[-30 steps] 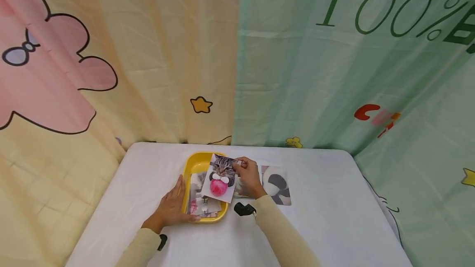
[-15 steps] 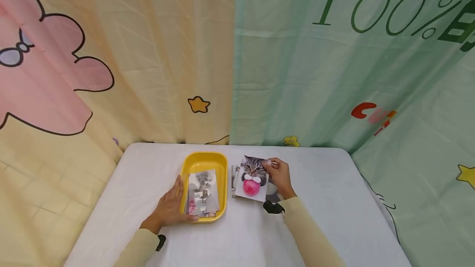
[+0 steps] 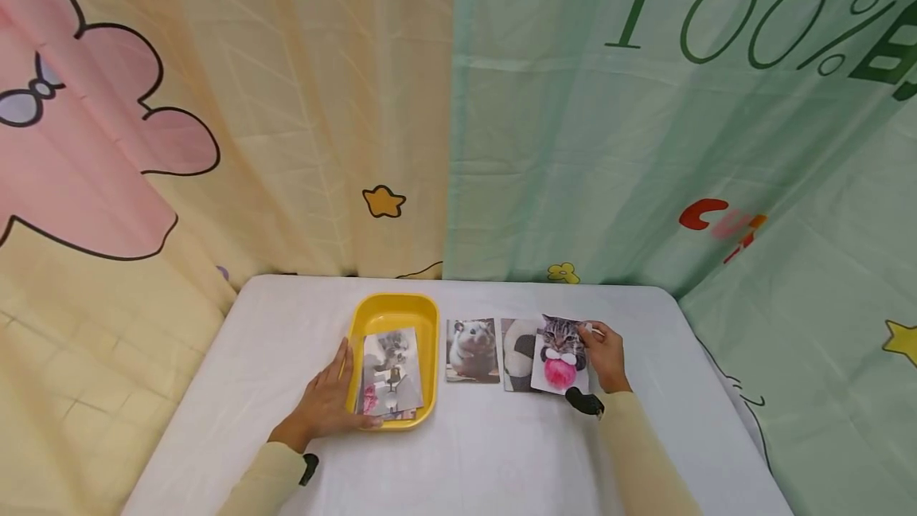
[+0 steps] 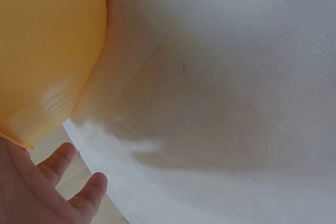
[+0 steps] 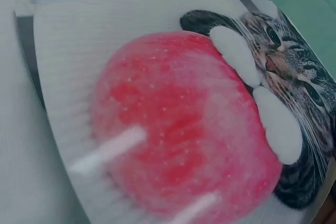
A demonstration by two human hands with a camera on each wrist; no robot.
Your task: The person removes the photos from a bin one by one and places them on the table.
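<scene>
Pinched at its upper right corner, a photo card of a cat with a pink-red apple (image 3: 561, 365) is in my right hand (image 3: 606, 355). The card overlaps the right part of a black-and-white animal card (image 3: 516, 353) on the table. To the left lies a card with a hamster-like animal (image 3: 473, 350). My left hand (image 3: 325, 396) rests along the left side of a yellow tray (image 3: 432, 317), its fingers fairly straight. Inside the tray is a small stack of photo cards (image 3: 392, 373). In the left wrist view the tray's outer wall (image 4: 47, 51) rises above the fingertips.
A white cloth covers the table (image 3: 487, 452). Patterned curtains, cream (image 3: 322, 102) on the left and green (image 3: 559, 142) on the right, hang behind the table's back edge.
My right hand has carried the cat card rightward from above the tray, past the hamster card, to over the black-and-white card. The left hand stays at the tray.
</scene>
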